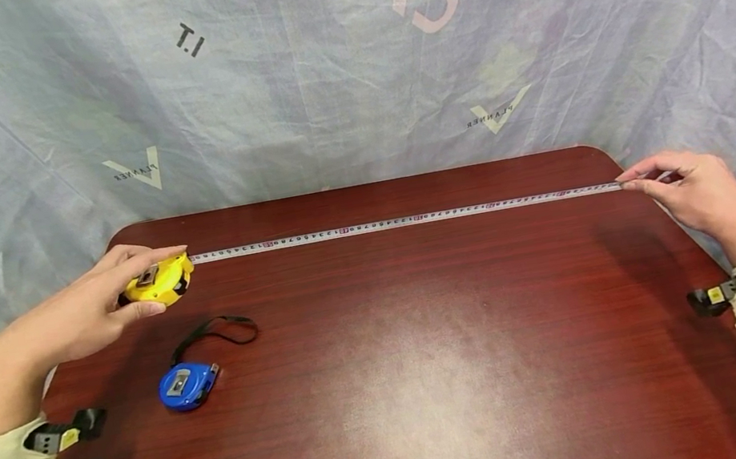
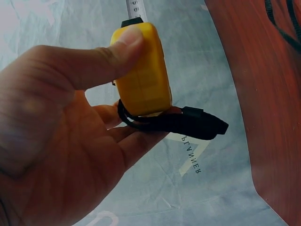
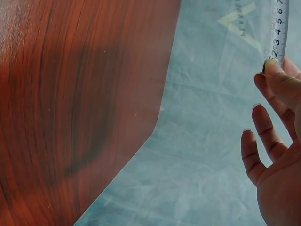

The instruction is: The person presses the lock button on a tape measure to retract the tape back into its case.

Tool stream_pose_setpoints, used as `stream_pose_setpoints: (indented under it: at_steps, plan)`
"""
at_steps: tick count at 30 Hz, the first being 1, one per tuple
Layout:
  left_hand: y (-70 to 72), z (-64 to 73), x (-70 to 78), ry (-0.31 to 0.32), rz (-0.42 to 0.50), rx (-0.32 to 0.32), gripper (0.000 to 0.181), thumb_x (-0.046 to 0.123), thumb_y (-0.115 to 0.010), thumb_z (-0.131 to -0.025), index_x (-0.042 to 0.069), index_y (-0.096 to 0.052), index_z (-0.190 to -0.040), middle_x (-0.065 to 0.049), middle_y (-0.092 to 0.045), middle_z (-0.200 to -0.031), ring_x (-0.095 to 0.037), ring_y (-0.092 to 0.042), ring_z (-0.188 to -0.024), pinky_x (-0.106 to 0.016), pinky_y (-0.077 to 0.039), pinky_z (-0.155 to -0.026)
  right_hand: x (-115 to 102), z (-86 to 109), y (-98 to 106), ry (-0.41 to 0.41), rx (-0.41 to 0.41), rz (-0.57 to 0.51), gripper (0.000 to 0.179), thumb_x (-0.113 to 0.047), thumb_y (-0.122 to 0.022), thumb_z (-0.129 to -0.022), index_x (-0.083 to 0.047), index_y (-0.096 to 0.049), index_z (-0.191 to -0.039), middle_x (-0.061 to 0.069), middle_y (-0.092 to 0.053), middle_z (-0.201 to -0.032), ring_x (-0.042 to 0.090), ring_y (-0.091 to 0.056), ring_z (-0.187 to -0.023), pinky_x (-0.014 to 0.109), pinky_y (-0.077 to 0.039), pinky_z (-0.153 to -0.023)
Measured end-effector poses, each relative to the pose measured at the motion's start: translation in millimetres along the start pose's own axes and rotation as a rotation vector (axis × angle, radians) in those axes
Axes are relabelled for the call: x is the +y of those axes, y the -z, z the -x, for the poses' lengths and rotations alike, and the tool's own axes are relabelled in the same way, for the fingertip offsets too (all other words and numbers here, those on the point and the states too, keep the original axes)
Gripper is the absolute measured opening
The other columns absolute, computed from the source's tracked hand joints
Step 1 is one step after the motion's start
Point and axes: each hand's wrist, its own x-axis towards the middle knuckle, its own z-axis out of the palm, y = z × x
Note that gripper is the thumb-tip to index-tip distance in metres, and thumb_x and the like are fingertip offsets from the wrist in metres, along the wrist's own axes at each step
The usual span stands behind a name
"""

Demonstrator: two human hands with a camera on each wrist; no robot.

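My left hand (image 1: 94, 295) grips a yellow tape measure (image 1: 161, 283) above the far left of the table. In the left wrist view the thumb presses one side of its yellow case (image 2: 143, 80), and a black wrist strap (image 2: 188, 121) hangs over the fingers. The white blade (image 1: 375, 227) is drawn out straight and level across to the right. At its end my right hand (image 1: 693, 187) pinches the tip between thumb and forefinger. The right wrist view shows the blade's first numbers (image 3: 278, 33) just above the thumb, with the other fingers spread loosely.
A blue tape measure (image 1: 185, 386) lies on the dark red wooden table (image 1: 432, 349) at the left, its black strap (image 1: 227, 330) looped behind it. Grey printed cloth (image 1: 312, 68) hangs behind the table and along its sides. Each wrist carries a small black camera.
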Motion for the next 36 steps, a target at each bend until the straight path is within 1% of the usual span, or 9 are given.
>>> stream_pose_setpoints:
  at_steps: [4, 10, 15, 17, 21, 24, 27, 30, 36]
  plan:
    - [0.8, -0.9, 2.3, 0.001, -0.006, -0.015, 0.071, -0.001, -0.076, -0.091, 0.016, -0.048, -0.153, -0.006, -0.051, -0.136, -0.010, -0.041, -0.114, -0.011, -0.031, -0.087, -8, -0.4, -3, 0.021, -0.004, -0.008, 0.015, -0.004, -0.080, -0.090, -0.014, -0.081, -0.101, -0.038, -0.063, -0.089, -0.012, -0.053, -0.077, 0.007, -0.038, -0.068]
    - [0.9, -1.9, 4.2, -0.028, -0.034, -0.034, 0.072, 0.002, -0.075, -0.093, 0.016, -0.045, -0.156, -0.007, -0.048, -0.137, -0.010, -0.041, -0.115, -0.011, -0.032, -0.087, -20, -2.6, -9, 0.144, 0.011, -0.025, 0.020, 0.004, -0.081, -0.085, -0.011, -0.081, -0.098, -0.027, -0.069, -0.090, -0.012, -0.053, -0.081, 0.008, -0.038, -0.074]
    - [0.3, -2.1, 5.2, -0.013, -0.041, -0.045, 0.073, 0.006, -0.075, -0.094, 0.021, -0.044, -0.157, -0.007, -0.048, -0.137, -0.010, -0.040, -0.115, -0.013, -0.033, -0.087, -28, -2.7, -14, 0.173, 0.001, -0.009, 0.023, 0.005, -0.081, -0.085, -0.013, -0.081, -0.100, -0.025, -0.070, -0.092, -0.012, -0.052, -0.084, 0.008, -0.037, -0.075]
    - [-0.1, -2.2, 5.9, -0.010, -0.045, -0.053, 0.073, 0.007, -0.075, -0.094, 0.022, -0.043, -0.158, -0.007, -0.048, -0.137, -0.010, -0.041, -0.115, -0.014, -0.034, -0.086, -31, -3.3, -16, 0.204, 0.002, -0.011, 0.025, 0.007, -0.081, -0.084, -0.013, -0.081, -0.099, -0.019, -0.071, -0.092, -0.010, -0.052, -0.084, 0.009, -0.038, -0.075]
    - [-0.5, -3.5, 10.6, 0.026, -0.023, -0.065, 0.074, 0.008, -0.075, -0.095, 0.027, -0.042, -0.158, -0.003, -0.048, -0.139, -0.010, -0.041, -0.117, -0.016, -0.036, -0.088, -39, -4.6, -21, 0.262, 0.010, -0.024, 0.027, 0.011, -0.081, -0.082, -0.012, -0.081, -0.097, -0.008, -0.071, -0.089, -0.004, -0.050, -0.079, 0.014, -0.038, -0.072]
    - [-1.2, -5.8, 14.6, 0.042, -0.013, -0.070, 0.074, 0.009, -0.075, -0.095, 0.030, -0.042, -0.158, -0.001, -0.048, -0.138, -0.009, -0.042, -0.117, -0.017, -0.037, -0.088, -46, -5.3, -25, 0.289, 0.017, -0.030, 0.029, 0.013, -0.082, -0.080, -0.011, -0.081, -0.096, -0.003, -0.071, -0.089, -0.003, -0.051, -0.080, 0.011, -0.038, -0.071]
    - [-2.0, -7.9, 18.2, 0.027, -0.013, -0.063, 0.075, 0.009, -0.076, -0.095, 0.030, -0.042, -0.158, 0.000, -0.049, -0.137, -0.008, -0.042, -0.116, -0.015, -0.036, -0.089, -53, -6.4, -30, 0.315, 0.016, -0.045, 0.029, 0.014, -0.082, -0.079, -0.010, -0.081, -0.096, 0.001, -0.073, -0.091, -0.003, -0.054, -0.084, 0.009, -0.041, -0.073]
    - [-2.5, -9.6, 21.7, 0.011, -0.009, -0.046, 0.075, 0.008, -0.077, -0.094, 0.030, -0.044, -0.157, 0.002, -0.050, -0.136, -0.006, -0.042, -0.116, -0.012, -0.034, -0.089, -60, -7.3, -35, 0.348, 0.010, -0.078, 0.031, 0.016, -0.081, -0.078, -0.010, -0.081, -0.095, 0.004, -0.074, -0.092, 0.000, -0.055, -0.087, 0.010, -0.043, -0.075]
    - [-2.9, -11.7, 25.7, -0.082, -0.018, -0.018, 0.073, 0.006, -0.079, -0.091, 0.020, -0.046, -0.156, 0.000, -0.050, -0.134, -0.008, -0.041, -0.116, -0.012, -0.033, -0.089, -71, -9.9, -42, 0.393, 0.012, -0.117, 0.034, 0.018, -0.081, -0.077, -0.011, -0.081, -0.094, 0.004, -0.074, -0.092, 0.005, -0.055, -0.086, 0.014, -0.042, -0.075]
